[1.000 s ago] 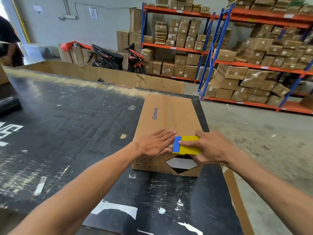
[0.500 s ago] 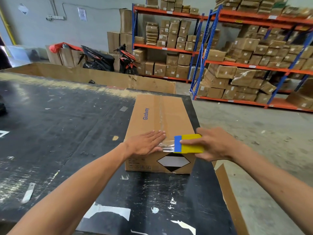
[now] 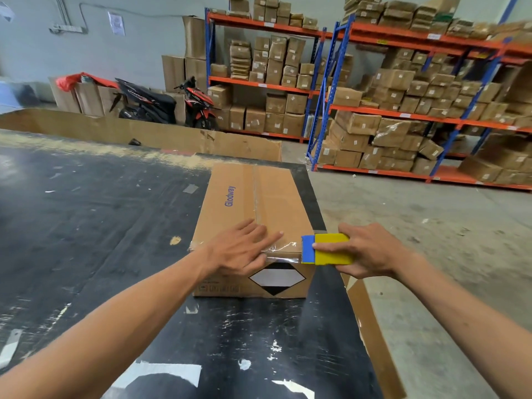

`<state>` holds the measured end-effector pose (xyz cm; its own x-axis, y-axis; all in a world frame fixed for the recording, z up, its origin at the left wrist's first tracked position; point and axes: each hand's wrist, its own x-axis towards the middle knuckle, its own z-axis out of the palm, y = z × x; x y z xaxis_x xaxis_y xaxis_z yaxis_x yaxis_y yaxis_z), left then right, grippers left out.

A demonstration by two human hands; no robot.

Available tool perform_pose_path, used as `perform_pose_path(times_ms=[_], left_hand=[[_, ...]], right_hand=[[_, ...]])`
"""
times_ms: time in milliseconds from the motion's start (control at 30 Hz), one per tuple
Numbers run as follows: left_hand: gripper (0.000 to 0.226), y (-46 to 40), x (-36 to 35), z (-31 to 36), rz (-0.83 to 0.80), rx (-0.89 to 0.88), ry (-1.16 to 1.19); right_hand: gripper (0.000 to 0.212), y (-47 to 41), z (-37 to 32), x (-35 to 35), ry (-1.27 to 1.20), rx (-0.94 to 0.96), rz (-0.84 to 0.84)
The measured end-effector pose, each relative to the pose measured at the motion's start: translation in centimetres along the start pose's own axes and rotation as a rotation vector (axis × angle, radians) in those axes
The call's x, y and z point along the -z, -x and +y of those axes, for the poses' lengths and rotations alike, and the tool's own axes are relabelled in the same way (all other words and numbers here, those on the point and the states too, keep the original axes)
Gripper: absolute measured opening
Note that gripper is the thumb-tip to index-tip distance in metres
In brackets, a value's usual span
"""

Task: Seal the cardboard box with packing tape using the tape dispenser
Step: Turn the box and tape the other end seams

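Observation:
A closed brown cardboard box (image 3: pixel 273 203) with "Glodway" printed on top lies on the black table (image 3: pixel 86 226). Clear tape runs down its centre seam, and a strip of clear tape (image 3: pixel 283 251) lies along its near top edge. My left hand (image 3: pixel 241 250) rests flat on that near edge, fingers spread, pressing the tape. My right hand (image 3: pixel 371 250) grips a yellow and blue tape dispenser (image 3: pixel 325 249) at the box's near right corner, with tape stretched from it to the box.
A low cardboard wall (image 3: pixel 144 133) borders the table's far side. A cardboard strip (image 3: pixel 371 329) hangs off the right table edge. A small blade-like piece (image 3: pixel 10 347) lies at the near left. Shelves of boxes (image 3: pixel 403 105) and a motorbike (image 3: pixel 161 105) stand beyond.
My right hand has pulled the dispenser to the right along the near edge, past the box's corner. My left hand slid right, smoothing the tape.

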<state>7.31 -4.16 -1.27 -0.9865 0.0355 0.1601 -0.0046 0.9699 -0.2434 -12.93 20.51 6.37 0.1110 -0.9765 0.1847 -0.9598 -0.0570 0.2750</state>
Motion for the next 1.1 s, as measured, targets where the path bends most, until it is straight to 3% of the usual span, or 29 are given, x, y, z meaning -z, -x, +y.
perform_pose_path(times_ms=[100, 233, 600, 900, 1100], left_hand=[[0.067, -3.2, -0.5, 2.3, 0.061, -0.007, -0.004], [0.079, -4.6, -1.7, 3.7, -0.028, -0.008, 0.058], [0.089, -1.6, -2.3, 0.3, -0.059, -0.051, 0.088], [0.066, -1.4, -2.1, 0.1, -0.025, -0.049, 0.118], [0.067, -1.5, -2.1, 0.4, -0.001, -0.047, 0.102]], right_hand=[[0.066, 0.0, 0.1, -0.1, -0.004, -0.008, -0.018], [0.068, 0.0, -0.1, -0.2, -0.014, -0.026, -0.025], [0.053, -2.4, -2.6, -0.8, -0.063, -0.025, -0.008], [0.057, 0.5, -1.1, -0.1, -0.041, -0.027, 0.033], [0.071, 2.0, 0.9, -0.9, -0.015, -0.058, -0.005]])
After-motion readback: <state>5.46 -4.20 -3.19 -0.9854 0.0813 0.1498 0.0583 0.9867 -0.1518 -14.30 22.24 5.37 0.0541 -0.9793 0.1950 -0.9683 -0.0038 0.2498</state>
